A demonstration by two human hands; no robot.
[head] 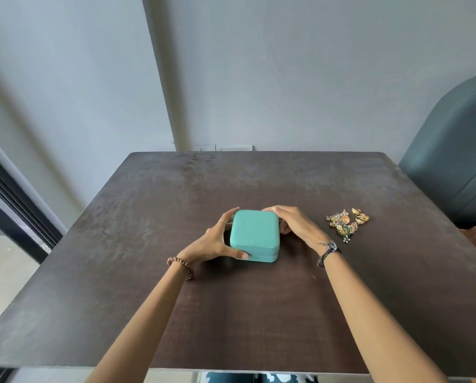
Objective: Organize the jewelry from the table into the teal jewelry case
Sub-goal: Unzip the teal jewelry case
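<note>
The teal jewelry case (pixel 254 233) lies closed in the middle of the dark table (pixel 148 211), its zipper line visible along the front edge. My left hand (pixel 217 241) grips its left side, thumb on the front corner and fingers at the back corner. Over the right side curls my right hand (pixel 292 222), fingers reaching the back right corner and thumb low against the side wall. A small heap of jewelry (pixel 346 223), gold rings and colourful earrings, lies on the table to the right of my right hand.
A teal-grey upholstered chair (pixel 458 161) stands at the table's right back corner. A grey wall runs behind the table, and a dark window frame (pixel 7 200) is at the left.
</note>
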